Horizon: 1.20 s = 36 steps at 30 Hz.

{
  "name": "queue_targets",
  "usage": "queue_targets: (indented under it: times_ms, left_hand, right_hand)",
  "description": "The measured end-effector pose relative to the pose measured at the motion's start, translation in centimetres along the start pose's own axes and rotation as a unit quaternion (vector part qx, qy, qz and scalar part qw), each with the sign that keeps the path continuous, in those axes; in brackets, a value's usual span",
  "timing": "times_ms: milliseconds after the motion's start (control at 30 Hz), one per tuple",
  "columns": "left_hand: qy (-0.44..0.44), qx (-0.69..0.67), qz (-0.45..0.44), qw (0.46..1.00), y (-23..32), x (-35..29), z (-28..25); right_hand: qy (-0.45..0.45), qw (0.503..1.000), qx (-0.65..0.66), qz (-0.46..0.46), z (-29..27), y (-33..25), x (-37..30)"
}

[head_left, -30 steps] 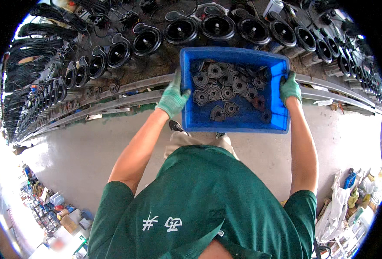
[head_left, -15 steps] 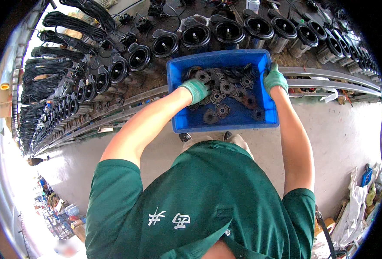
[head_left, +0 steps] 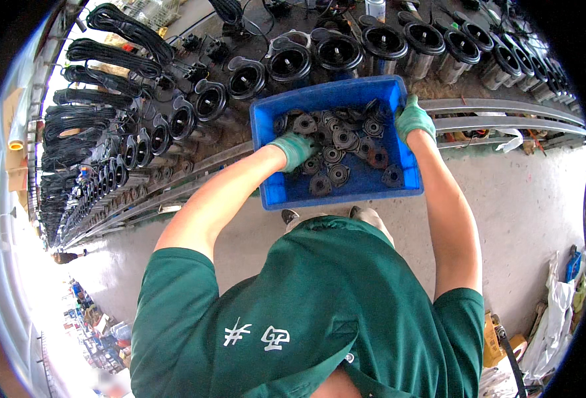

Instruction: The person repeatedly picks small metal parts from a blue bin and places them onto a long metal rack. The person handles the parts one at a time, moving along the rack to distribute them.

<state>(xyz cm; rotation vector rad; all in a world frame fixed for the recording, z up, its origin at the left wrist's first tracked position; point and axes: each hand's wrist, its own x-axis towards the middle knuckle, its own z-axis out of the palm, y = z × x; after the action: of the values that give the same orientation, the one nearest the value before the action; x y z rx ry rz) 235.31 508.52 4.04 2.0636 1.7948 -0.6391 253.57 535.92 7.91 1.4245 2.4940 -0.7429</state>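
Note:
A blue plastic bin [head_left: 343, 196] is in front of me, against the edge of the workbench. Inside lies a loose pile of dark, flanged round parts with centre holes [head_left: 338, 174]. My left hand [head_left: 295, 150], in a green glove, reaches over the bin's left wall into the pile. Its fingertips are hidden among the parts, so whether it grips one is unclear. My right hand [head_left: 414, 121], also gloved in green, is closed around the upper right rim of the bin.
Beyond the bin, a row of metal cylinders with black funnel-like tops [head_left: 337, 53] lines the workbench [head_left: 230, 126]. Coiled black cables [head_left: 117, 58] lie at the far left. Metal rails [head_left: 498, 123] run along the bench's front edge. White plastic sheeting [head_left: 553, 325] hangs at lower right.
The whole view has shifted slightly, with bench and bin appearing a little further left and lower. My left hand stays in the pile and my right hand keeps hold of the rim.

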Motion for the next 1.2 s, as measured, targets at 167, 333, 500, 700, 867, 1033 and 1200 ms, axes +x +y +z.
queue_targets:
  times_ms: [167,333,500,700,867,1033,1200]
  left_hand:
    - [0.003,-0.049,-0.015,0.999,0.6,-0.5,-0.5]
    - [0.019,-0.093,-0.028,0.995,0.9,-0.4,0.3]
    - [-0.037,-0.116,-0.087,0.989,1.5,0.2,1.0]
    - [0.042,-0.123,-0.147,0.98,3.3,0.3,1.7]
    - [-0.043,-0.087,-0.166,0.981,2.7,1.1,2.6]
    - [-0.083,-0.118,-0.09,0.985,2.4,0.1,-1.0]
    - [-0.026,-0.217,-0.079,0.973,1.6,-1.3,0.3]
  right_hand:
    - [0.016,1.0,0.003,-0.002,0.9,0.6,0.9]
    - [0.009,1.0,0.001,-0.001,0.9,0.6,1.0]
    - [0.003,1.0,-0.001,-0.005,0.2,0.0,0.2]
    - [0.006,1.0,0.0,-0.006,0.6,0.3,0.7]
    - [0.004,1.0,0.001,-0.013,0.5,0.1,0.4]
    - [0.005,1.0,0.004,-0.008,0.5,0.6,0.6]
    - [0.002,1.0,0.003,-0.008,0.1,0.0,0.2]
